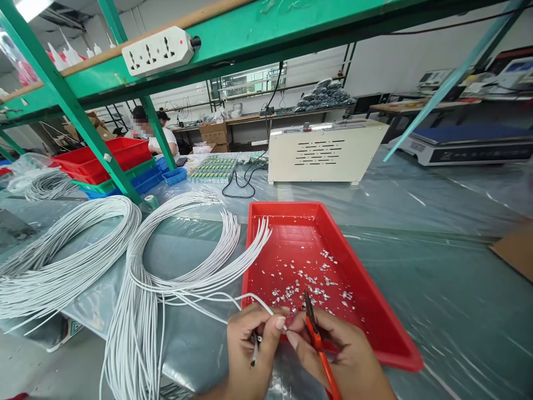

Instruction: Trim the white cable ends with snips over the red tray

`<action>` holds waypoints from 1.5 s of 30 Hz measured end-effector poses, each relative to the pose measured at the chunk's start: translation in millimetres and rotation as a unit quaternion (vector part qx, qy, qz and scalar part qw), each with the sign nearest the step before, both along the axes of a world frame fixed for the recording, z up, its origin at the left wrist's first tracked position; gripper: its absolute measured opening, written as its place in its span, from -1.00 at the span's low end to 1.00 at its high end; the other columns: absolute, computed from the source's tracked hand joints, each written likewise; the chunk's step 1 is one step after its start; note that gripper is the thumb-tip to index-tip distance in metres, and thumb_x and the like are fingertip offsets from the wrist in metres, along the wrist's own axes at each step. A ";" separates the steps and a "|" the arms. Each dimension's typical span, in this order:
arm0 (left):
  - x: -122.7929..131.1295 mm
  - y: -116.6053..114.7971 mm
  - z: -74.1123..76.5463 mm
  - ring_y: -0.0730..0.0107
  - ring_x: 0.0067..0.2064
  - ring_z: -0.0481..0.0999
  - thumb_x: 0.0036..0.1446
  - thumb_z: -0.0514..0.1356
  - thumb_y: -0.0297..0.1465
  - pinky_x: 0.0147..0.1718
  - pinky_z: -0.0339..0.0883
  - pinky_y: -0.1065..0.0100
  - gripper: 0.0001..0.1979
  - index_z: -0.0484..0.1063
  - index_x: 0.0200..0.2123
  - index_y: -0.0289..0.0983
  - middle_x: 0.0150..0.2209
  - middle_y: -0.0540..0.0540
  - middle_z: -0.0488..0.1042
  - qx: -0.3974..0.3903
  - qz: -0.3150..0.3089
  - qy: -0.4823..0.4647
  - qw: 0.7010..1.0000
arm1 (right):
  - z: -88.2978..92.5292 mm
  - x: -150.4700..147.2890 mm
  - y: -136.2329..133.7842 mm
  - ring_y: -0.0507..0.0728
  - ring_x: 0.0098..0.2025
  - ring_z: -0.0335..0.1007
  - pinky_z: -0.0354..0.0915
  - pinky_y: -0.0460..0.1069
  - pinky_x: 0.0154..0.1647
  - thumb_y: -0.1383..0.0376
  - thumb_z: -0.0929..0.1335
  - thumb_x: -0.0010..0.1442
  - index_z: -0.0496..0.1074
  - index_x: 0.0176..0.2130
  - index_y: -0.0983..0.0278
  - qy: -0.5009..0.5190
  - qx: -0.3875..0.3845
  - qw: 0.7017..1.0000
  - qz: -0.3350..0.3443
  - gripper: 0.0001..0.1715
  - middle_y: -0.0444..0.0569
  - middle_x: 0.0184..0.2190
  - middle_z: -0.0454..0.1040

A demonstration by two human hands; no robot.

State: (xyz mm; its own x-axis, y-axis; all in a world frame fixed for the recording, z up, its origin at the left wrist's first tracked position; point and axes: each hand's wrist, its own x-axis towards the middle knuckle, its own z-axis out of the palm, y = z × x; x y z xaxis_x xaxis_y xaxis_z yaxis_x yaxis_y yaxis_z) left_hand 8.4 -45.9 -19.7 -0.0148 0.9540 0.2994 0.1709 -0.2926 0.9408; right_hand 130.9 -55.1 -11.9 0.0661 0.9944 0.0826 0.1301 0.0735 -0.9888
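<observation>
Pinching a white cable, the left hand I watched was just beside the right hand, which clasped an orange-handled tool.

A slim white cable arches over and dips into the left hand, its end pinched by the fingertips, right at the near edge of the red tray. Another short, pale cable piece pokes out of that same hand, angled downward with a dark end. Close beside, in the right hand, I see orange-handled pliers tilted, dark metal nose pointing up and away over the tray; whether the jaws meet, I can't tell.
</observation>
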 end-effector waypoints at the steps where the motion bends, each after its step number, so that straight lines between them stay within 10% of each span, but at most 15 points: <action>1: 0.2 -0.2 0.2 0.40 -0.52 0.36 0.07 0.15 -0.39 -0.40 0.29 0.37 -0.82 0.53 -0.49 -0.28 -0.55 -0.08 0.49 0.004 -0.004 0.002 1.000 | -0.2 0.1 0.1 0.00 -0.61 0.12 0.15 -0.14 -0.60 0.26 0.35 -0.09 0.31 -0.58 0.27 -0.008 0.003 1.000 0.001 -0.85 -0.19 -0.67 0.27; 19: 5.8 2.5 -1.0 0.42 -0.56 0.34 0.07 0.15 -0.34 -0.55 0.20 0.44 -0.73 0.50 -0.57 -0.36 -0.64 -0.07 0.39 -0.010 0.007 0.000 1.000 | -4.0 8.1 -0.1 -0.01 -0.65 0.23 0.21 -0.17 -0.65 0.45 0.23 -0.03 0.29 -0.55 0.29 -0.205 0.180 0.962 0.035 -0.87 -0.18 -0.66 0.28; 45: 7.4 0.5 -3.5 0.46 -0.56 0.33 0.06 0.16 -0.41 -0.54 0.19 0.47 -0.79 0.47 -0.57 -0.33 -0.62 -0.03 0.39 0.016 0.004 -0.014 1.000 | -5.3 15.3 1.0 -0.02 -0.63 0.21 0.18 -0.16 -0.61 0.39 0.27 0.05 0.27 -0.55 0.26 -0.237 0.200 0.951 0.013 -0.84 -0.18 -0.65 0.26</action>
State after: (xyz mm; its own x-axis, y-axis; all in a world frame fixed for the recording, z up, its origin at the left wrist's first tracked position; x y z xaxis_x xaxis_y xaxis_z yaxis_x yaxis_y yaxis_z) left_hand 15.8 -45.4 -23.3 -0.0320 0.9439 0.3287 0.1476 -0.3208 0.9356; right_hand 146.2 -54.0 -17.2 -0.0964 0.8783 0.4683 0.5468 0.4398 -0.7124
